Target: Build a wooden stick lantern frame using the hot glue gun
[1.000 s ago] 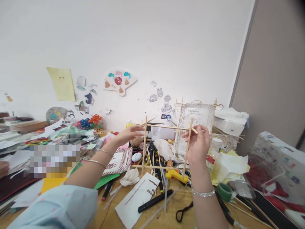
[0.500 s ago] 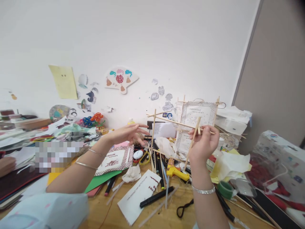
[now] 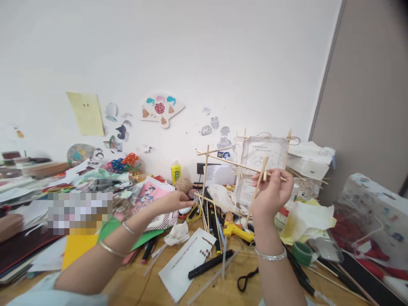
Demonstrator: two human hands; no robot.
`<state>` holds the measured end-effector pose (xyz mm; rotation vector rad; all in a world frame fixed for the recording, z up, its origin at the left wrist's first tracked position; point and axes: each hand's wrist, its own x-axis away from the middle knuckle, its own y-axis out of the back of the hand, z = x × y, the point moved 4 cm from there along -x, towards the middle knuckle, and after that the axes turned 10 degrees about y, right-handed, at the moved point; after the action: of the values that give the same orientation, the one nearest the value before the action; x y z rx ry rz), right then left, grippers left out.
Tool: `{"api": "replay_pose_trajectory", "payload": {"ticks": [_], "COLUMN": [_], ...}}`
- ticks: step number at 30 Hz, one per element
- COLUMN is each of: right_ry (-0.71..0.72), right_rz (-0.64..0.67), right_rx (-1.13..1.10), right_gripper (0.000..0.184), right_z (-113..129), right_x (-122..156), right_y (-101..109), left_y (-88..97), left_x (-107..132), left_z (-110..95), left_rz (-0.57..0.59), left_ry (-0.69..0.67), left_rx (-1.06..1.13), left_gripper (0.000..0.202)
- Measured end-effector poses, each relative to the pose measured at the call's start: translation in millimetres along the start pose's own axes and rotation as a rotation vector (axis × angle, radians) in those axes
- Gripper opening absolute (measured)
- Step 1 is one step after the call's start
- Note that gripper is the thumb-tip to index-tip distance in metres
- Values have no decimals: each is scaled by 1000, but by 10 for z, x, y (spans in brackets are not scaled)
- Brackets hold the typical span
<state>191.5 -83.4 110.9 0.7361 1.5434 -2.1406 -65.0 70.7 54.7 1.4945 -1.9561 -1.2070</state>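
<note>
My right hand (image 3: 273, 193) is closed around one corner of a wooden stick frame (image 3: 231, 162), with thumb and fingers pinching the crossed sticks. The frame is held up above the table and tilted. Lower and to the left, my left hand (image 3: 178, 201) reaches over a bordered drawing panel with fingers stretched out, nothing visible in it. Its fingertips are close to the yellow-handled scissors (image 3: 193, 213); whether they touch, I cannot tell. Behind it are a ball of twine (image 3: 183, 185) and a yellow bottle (image 3: 175, 171).
A yellow hot glue gun (image 3: 237, 231), black markers (image 3: 210, 263) and a white paper with writing (image 3: 186, 265) lie in front. Patterned framed panels (image 3: 264, 155) stand at the back right beside green tape (image 3: 301, 253). Another person's hand (image 3: 11, 227) rests at far left.
My left hand has moved down from above the twine toward the scissors, uncovering the yellow bottle and pink sheet. My right hand keeps the stick frame in nearly the same place.
</note>
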Motion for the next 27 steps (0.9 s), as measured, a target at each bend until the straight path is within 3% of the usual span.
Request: {"api": "replay_pose_trajectory", "payload": {"ticks": [3,7,10,13,16,19,22,25,27], "right_ry": [-24,-21,-15,-5,23,45,44,39,37], "right_rz": [-15,-24,-37,-48,-46,-46,-36,-34,-35], "right_rx": [-10,-8,2,3,0,-3,-1,-3,-6], "right_gripper": [16,14,13,11,8,8,9,9,10], "right_z": [-14,-25,-19,8,52,82,83,69,58], "right_x": [-8,-41,-89,-137,-175,-200,-209,-207,-204], "right_y": [11,40,76,102,115,125,126,123,121], "left_y": [-360,-490,-415,-268,-40,221,374,376,342], "left_x": [40,-15,-86,-178,-284,-400,-531,-665,-737], "left_z": [-125,-189,-30,284,614,777,681,404,194], "left_rz": [46,209,213,156,77,12,9,15,-16], "left_ry": [-42,-72,-22,57,159,258,248,117,15], "left_rx": [111,235,188,119,20,-103,-194,-247,-278], "left_gripper": [37,41,38,35,37,43,33,31,41]}}
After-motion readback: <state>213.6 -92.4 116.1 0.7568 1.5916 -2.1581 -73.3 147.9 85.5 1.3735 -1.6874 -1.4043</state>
